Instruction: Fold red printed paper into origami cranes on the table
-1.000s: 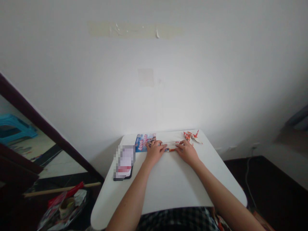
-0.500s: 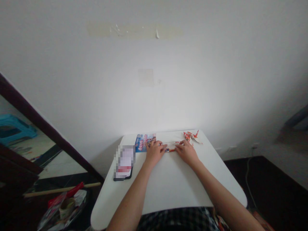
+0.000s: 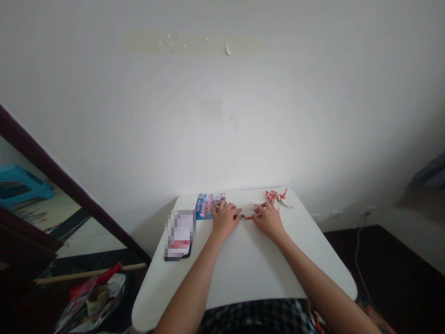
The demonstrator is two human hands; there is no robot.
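Note:
Between my two hands lies a flat piece of printed paper point(image 3: 248, 211), pale across its middle, with an orange and blue near edge. My left hand point(image 3: 225, 219) has its fingers bent over the left end and its thumb at the near edge. At the right end, the thumb and fingers of my right hand point(image 3: 268, 219) close on the same paper. Partly behind my left fingers lies a blue printed leaflet point(image 3: 203, 208). Crumpled red and white paper point(image 3: 277, 198) sits just beyond my right hand.
On the left of the white table point(image 3: 257, 264) lies a phone point(image 3: 179, 235) with a blurred screen. The wall point(image 3: 222, 153) rises behind the table. Left on the floor are a mirror point(image 3: 93, 236) and a bag with a paper roll point(image 3: 97, 299). A cable point(image 3: 358, 253) hangs at right.
Both hands stay almost in place on the printed paper. Their fingers have shifted only slightly; the leaflet, phone and crumpled paper have not moved.

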